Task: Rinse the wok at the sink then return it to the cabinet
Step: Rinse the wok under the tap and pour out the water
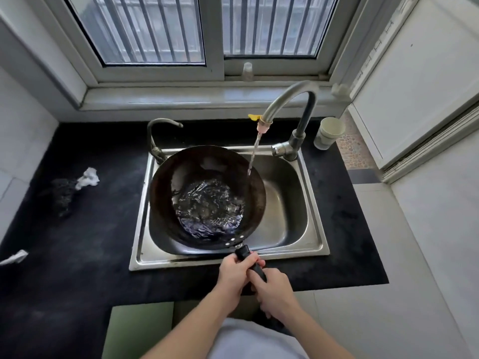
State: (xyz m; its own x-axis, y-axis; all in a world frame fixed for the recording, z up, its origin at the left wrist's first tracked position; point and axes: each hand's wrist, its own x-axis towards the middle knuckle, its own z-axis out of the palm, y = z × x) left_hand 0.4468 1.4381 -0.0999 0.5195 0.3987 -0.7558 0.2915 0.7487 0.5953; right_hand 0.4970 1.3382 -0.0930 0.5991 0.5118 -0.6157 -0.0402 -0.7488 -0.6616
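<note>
A dark round wok (166,193) sits in the left part of the steel sink (315,211), with rippling water pooled in its bottom. A thin stream from the tall curved faucet (290,99) falls onto the wok's right inner wall. The wok's black handle (245,252) points toward me over the sink's front rim. My left hand (234,272) grips the handle close to the wok. My right hand (272,288) grips it just behind, nearer my body. The cabinet is not in view.
A small second faucet (155,133) stands at the sink's back left. A pale cup (329,132) sits on the black counter (77,255) right of the tall faucet. A dark scrubber (62,195) and a crumpled white tissue (88,177) lie left of the sink. A barred window is behind.
</note>
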